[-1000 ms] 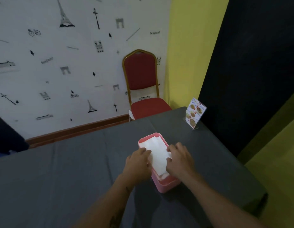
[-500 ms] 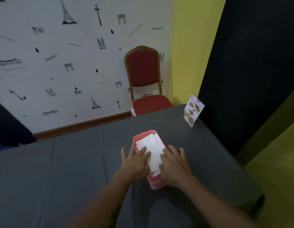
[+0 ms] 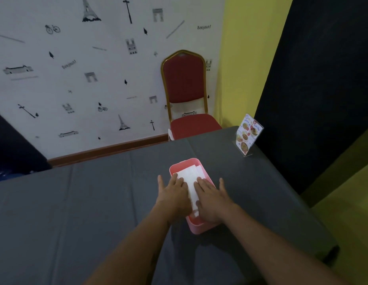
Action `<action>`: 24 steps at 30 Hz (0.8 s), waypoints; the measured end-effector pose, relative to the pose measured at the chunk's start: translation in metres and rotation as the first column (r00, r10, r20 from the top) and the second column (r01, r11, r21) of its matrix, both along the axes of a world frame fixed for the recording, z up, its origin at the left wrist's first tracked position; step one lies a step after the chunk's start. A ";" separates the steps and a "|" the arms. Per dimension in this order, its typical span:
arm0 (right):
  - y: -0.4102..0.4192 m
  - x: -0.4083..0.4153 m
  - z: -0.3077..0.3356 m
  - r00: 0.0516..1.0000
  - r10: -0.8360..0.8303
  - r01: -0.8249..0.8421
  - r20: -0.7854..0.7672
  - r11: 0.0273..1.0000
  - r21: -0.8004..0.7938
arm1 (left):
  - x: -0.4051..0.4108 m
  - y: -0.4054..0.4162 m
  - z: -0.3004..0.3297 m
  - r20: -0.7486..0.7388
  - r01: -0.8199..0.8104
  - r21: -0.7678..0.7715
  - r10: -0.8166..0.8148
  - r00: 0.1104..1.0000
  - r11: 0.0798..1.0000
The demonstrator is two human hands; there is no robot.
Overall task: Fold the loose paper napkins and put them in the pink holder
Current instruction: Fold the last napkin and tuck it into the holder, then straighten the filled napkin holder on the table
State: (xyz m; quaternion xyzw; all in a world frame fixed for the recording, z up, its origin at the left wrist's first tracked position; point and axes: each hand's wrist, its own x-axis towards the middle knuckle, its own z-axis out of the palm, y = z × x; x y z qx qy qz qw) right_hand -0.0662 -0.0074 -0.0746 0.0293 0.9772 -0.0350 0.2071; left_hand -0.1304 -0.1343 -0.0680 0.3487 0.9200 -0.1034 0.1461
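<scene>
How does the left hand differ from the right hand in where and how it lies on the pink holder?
The left hand lies over the holder's left rim, the right hand over its right rim. The left fingertips reach farther toward the far end of the pink holder than the right ones. Both lie flat, fingers spread, pressing the white napkins down.

We see the pink holder (image 3: 194, 228), a rounded oblong tub set slantwise on the bench, with the white paper napkins (image 3: 189, 177) lying flat inside it (a second sheet's edge peeks out at the far right), the stack reaching nearly rim height.
</scene>
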 end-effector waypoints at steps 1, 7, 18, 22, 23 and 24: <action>-0.001 -0.001 0.001 1.000 -0.009 0.009 0.009 1.000 0.002 | 0.001 0.001 0.002 0.008 -0.008 0.009 0.008 1.000 1.000; -0.009 0.003 0.030 0.987 -0.092 0.081 -0.132 0.993 -0.080 | 0.006 -0.017 0.019 0.060 -0.086 0.249 0.074 0.995 0.965; -0.062 0.029 0.079 0.937 -0.242 0.180 -0.252 0.953 -0.245 | 0.027 -0.129 0.079 0.223 -0.335 0.424 0.262 0.939 0.842; -0.093 0.044 0.078 0.899 -0.350 0.261 -0.262 0.911 -0.320 | 0.041 -0.170 0.091 0.245 -0.349 0.403 0.267 0.932 0.846; -0.099 0.047 0.077 0.890 -0.375 0.283 -0.260 0.901 -0.329 | 0.045 -0.178 0.093 0.249 -0.354 0.403 0.271 0.930 0.844; -0.105 0.052 0.075 0.884 -0.390 0.299 -0.258 0.895 -0.330 | 0.049 -0.185 0.093 0.256 -0.367 0.406 0.281 0.925 0.837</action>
